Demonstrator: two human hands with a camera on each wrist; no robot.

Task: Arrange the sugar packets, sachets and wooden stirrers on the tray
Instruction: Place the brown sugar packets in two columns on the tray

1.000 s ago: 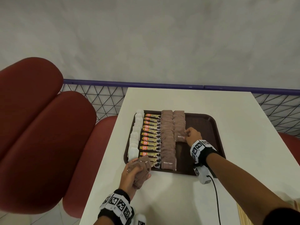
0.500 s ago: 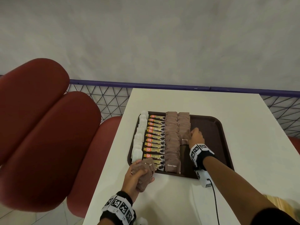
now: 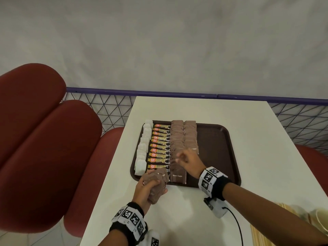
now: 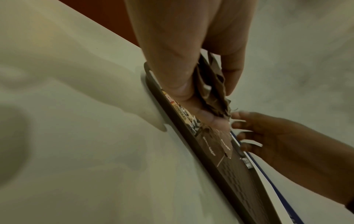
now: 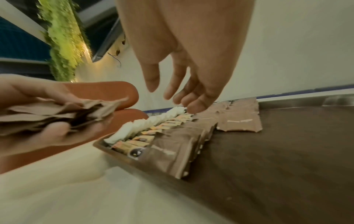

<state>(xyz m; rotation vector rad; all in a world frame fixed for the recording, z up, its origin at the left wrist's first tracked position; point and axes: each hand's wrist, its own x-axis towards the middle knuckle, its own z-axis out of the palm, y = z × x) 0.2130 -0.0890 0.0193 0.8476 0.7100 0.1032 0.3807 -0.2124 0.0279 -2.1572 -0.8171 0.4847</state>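
Observation:
A dark brown tray (image 3: 221, 148) lies on the white table (image 3: 248, 132). On it run a column of white sachets (image 3: 142, 151), a column of coffee granule sticks (image 3: 159, 148) and two columns of brown sugar packets (image 3: 177, 141); the right column (image 3: 190, 137) is shorter. My left hand (image 3: 149, 185) grips a stack of brown sugar packets (image 3: 158, 176) at the tray's near left corner, also visible as brown sugar packets (image 5: 57, 110) in the right wrist view. My right hand (image 3: 186, 158) hovers empty over the brown columns, fingers relaxed (image 5: 172, 84).
Wooden stirrers (image 3: 266, 228) and a paper cup (image 3: 321, 219) lie at the table's near right corner. A cable (image 3: 237, 226) runs from my right wrist. Red padded seats (image 3: 44, 139) stand left of the table, a wire railing (image 3: 106, 110) behind it.
My right hand let go of the packet laid at the near end of the right brown column and drew back left toward my left hand. The left hand kept its stack.

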